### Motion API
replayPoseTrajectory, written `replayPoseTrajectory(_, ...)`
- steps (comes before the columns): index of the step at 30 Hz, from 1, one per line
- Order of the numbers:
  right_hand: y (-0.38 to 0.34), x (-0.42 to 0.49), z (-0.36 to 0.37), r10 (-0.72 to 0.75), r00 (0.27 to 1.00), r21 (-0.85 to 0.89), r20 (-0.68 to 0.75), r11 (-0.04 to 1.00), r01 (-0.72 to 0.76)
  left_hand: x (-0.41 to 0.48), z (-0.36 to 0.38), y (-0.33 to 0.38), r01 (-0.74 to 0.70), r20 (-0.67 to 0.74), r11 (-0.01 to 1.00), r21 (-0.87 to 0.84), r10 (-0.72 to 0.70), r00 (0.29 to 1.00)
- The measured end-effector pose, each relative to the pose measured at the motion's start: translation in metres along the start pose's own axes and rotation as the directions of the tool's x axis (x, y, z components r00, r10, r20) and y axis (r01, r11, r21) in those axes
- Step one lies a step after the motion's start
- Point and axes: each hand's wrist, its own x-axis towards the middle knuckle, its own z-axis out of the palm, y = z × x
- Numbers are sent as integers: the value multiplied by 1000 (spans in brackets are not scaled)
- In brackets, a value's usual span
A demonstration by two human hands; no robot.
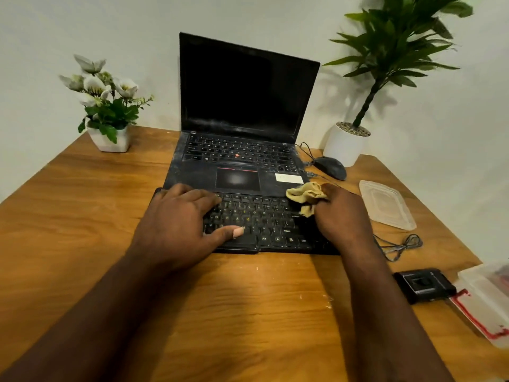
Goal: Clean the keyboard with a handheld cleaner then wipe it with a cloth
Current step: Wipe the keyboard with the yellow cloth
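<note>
Right hand [341, 216] clutching crumpled yellow cloth [305, 195] at right end of black plastic keyboard [264, 221]; keys stretching leftward under left hand [176, 219], fingers flat, pressing.

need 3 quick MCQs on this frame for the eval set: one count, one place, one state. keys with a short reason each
1. How many white plant pots stand on the brown wooden desk?
A one; B two; C four.
2. Where is the crumpled yellow cloth?
A flat on the desk; B gripped in the right hand, at the right end of the black external keyboard; C hanging off the desk edge.
3. What state is the black laptop in?
A lid shut; B open, screen lit; C open, screen dark.

Key:
1 B: one pot holds white flowers, the other a leafy plant.
2 B: the fingers curl round the cloth.
3 C: the lid stands up and the screen is black.
</note>
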Motion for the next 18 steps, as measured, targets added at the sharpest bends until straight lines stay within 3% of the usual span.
replayPoseTrajectory(4,5,3,3,38,998,19,-56,999,-37,-1,-1,9,-59,21,998,7,59,998)
replayPoseTrajectory(9,-14,-9,17,-171,985,75,29,983,168,-2,1,28,-148,76,989,5,147,986)
replayPoseTrajectory(14,2,2,13,17,997,31,-76,999,-15,0,2,32,-180,104,983,35,175,979)
replayPoseTrajectory(18,-12,-7,22,-170,985,87,16,982,168,0,3,33,-176,74,984,25,174,982)
